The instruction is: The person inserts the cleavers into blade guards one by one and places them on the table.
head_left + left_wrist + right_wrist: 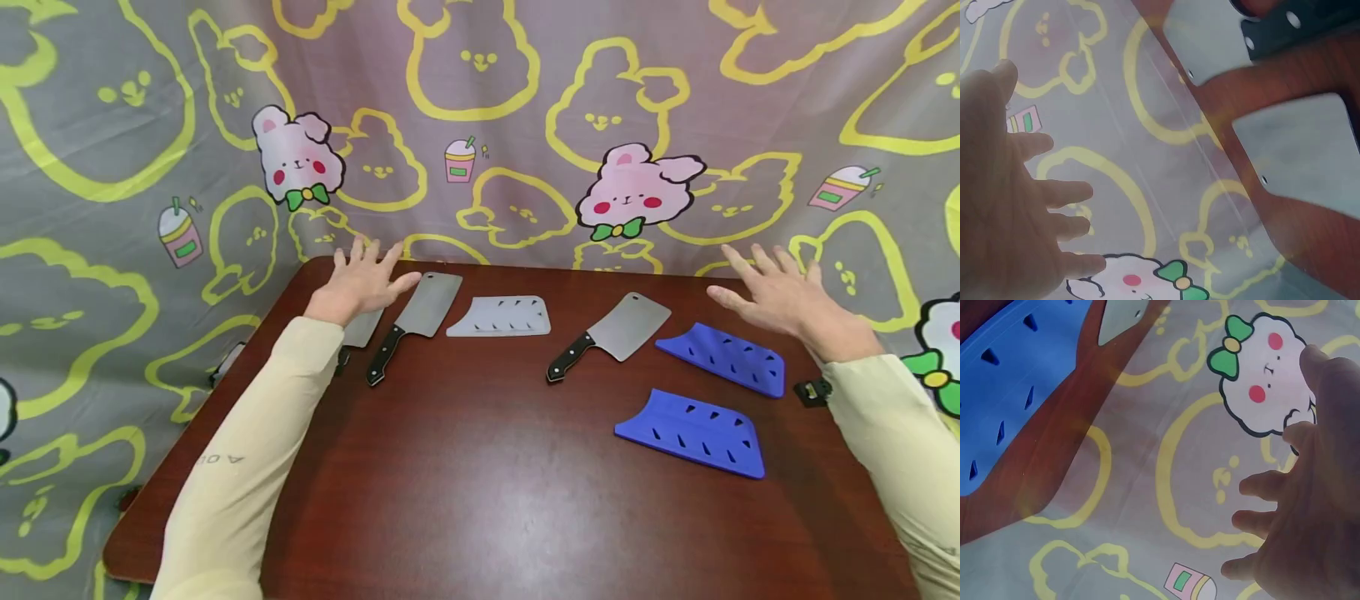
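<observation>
Left hand: fingers spread and released, near two cleavers on the bench.
Right hand: fingers spread and released, near two blue blade guards.
White blade guard: between those cleavers and a third cleaver.

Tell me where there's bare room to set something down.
The widest free patch of table is the near middle, with the nearer blue cover to its right and the rightmost cleaver behind. A smaller gap separates that cleaver from the white cover. Crowded: far left, where the leftmost cleaver and middle cleaver lie close; right, around the farther blue cover.
</observation>
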The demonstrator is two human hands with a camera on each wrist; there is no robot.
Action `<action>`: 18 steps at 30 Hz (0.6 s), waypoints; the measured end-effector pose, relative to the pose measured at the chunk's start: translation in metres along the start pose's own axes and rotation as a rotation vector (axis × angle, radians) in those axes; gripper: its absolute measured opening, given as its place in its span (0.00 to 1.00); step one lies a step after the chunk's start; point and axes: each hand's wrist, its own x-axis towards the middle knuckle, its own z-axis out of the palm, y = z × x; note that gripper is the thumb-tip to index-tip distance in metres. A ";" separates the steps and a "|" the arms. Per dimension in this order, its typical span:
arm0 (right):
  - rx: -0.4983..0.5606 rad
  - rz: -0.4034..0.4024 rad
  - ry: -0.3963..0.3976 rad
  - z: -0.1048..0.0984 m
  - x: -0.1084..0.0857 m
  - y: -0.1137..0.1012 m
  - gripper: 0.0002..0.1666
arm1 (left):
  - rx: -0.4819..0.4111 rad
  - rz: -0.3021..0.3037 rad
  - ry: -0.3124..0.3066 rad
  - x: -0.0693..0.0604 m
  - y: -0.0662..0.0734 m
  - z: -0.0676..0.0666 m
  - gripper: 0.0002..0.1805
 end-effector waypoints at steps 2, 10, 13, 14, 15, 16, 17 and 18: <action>0.006 0.002 0.006 0.002 -0.002 0.000 0.53 | -0.001 0.006 0.013 0.001 0.005 0.002 0.43; 0.059 -0.001 0.021 0.010 -0.008 0.004 0.52 | -0.041 0.035 0.009 0.007 0.026 0.008 0.42; 0.086 0.003 0.027 0.014 -0.010 0.007 0.52 | -0.048 0.040 0.005 0.008 0.032 0.012 0.43; 0.092 0.005 0.027 0.016 -0.010 0.008 0.52 | -0.051 0.040 0.003 0.009 0.033 0.013 0.43; 0.095 0.009 0.027 0.018 -0.011 0.009 0.52 | -0.054 0.041 0.003 0.010 0.035 0.015 0.43; 0.102 0.013 0.026 0.019 -0.012 0.010 0.53 | -0.054 0.042 0.006 0.011 0.036 0.016 0.43; 0.106 0.016 0.026 0.020 -0.012 0.012 0.53 | -0.056 0.043 0.010 0.012 0.038 0.018 0.43; 0.110 0.021 0.024 0.022 -0.013 0.013 0.53 | -0.060 0.044 0.011 0.013 0.039 0.019 0.42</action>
